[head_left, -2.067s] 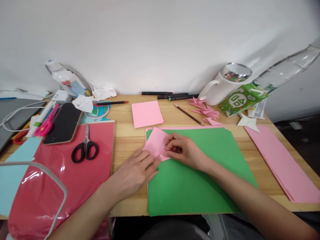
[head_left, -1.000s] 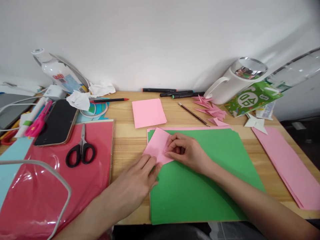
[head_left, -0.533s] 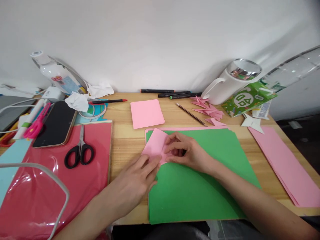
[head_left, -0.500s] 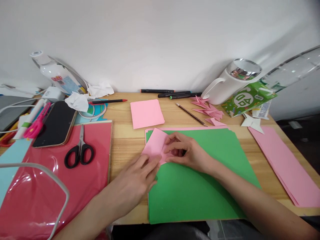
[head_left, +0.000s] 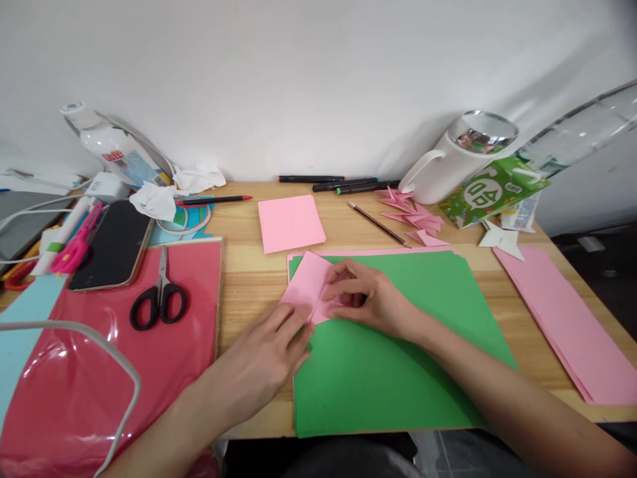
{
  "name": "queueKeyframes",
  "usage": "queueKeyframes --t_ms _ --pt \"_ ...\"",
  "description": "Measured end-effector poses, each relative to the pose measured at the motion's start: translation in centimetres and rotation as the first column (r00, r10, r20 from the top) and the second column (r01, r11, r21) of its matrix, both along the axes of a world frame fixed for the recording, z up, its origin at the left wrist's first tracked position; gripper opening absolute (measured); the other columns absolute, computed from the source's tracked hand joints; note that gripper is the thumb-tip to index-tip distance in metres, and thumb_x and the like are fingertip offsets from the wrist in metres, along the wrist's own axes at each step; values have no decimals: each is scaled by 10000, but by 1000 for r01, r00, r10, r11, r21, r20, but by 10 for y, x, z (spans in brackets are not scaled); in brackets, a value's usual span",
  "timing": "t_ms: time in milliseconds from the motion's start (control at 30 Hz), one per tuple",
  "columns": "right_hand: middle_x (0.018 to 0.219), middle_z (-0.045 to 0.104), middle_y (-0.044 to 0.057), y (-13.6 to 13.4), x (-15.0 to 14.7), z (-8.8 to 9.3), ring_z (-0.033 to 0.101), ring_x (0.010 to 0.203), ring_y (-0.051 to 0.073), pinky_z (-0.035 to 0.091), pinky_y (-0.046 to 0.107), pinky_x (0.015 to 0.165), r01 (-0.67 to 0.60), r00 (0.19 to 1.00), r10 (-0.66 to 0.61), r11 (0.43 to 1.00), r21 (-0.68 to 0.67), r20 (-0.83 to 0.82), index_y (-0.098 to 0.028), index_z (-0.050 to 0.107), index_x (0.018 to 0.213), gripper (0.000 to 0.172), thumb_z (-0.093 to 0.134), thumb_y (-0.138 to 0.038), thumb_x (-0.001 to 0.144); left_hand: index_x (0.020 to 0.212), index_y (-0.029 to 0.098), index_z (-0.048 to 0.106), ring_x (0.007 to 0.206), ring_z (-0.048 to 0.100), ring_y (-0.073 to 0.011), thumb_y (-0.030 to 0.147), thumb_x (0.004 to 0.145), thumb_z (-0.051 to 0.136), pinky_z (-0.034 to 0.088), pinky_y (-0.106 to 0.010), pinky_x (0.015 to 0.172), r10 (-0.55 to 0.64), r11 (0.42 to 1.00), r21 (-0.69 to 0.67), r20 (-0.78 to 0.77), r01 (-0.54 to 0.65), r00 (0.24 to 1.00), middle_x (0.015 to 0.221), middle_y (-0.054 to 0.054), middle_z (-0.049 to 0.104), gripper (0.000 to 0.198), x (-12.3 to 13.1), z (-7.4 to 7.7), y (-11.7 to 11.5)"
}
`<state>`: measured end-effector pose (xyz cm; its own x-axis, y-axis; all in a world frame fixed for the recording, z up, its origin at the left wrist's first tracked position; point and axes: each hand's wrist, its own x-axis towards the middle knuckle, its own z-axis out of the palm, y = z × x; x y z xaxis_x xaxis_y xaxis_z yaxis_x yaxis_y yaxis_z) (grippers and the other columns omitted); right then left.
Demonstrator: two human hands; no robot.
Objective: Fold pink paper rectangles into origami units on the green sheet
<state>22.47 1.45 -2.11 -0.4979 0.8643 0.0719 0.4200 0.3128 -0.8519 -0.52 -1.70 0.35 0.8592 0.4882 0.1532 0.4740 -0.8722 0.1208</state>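
A small creased sheet of pink paper [head_left: 306, 282] lies at the left part of a green paper sheet [head_left: 398, 378]. My left hand [head_left: 263, 355] rests over its lower left edge, fingers stretched out and lying on the paper. At the paper's right side my right hand [head_left: 371, 295] is closed, thumb and fingers pinching that edge. Part of the paper is hidden under the fingers. Beyond it sits a stack of pink square papers [head_left: 291, 224].
Black-handled scissors [head_left: 159, 299] lie on a red plastic-covered pack [head_left: 149, 392] at left, beside a phone [head_left: 114, 245]. Farther back are a pencil [head_left: 378, 224], folded pink pieces [head_left: 411, 216] and a white mug [head_left: 442, 169]. Pink strips [head_left: 567, 325] lie at right.
My left fingertips have slid slightly left along the pink paper, showing a little more of its crease. My right hand keeps its pinch nearly in place. The view has shifted slightly.
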Motion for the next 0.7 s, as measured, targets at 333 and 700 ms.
queueKeyframes --t_ms 333,700 --pt "995 561 66 0 -2 2 534 680 94 463 221 559 13 1000 -13 1000 8 13 -177 719 854 101 689 -212 764 1019 93 635 1069 531 -248 191 934 439 481 -420 927 -20 999 -32 57 22 998 1137 -110 621 235 2 -4 1" --pt "1076 561 78 4 10 12 584 811 135 497 274 709 -116 992 118 992 -52 36 -214 694 1015 218 540 -162 870 1166 87 541 1044 536 -234 243 944 421 511 -400 879 17 994 -108 46 -12 999 1089 -117 601 296 17 -17 8"
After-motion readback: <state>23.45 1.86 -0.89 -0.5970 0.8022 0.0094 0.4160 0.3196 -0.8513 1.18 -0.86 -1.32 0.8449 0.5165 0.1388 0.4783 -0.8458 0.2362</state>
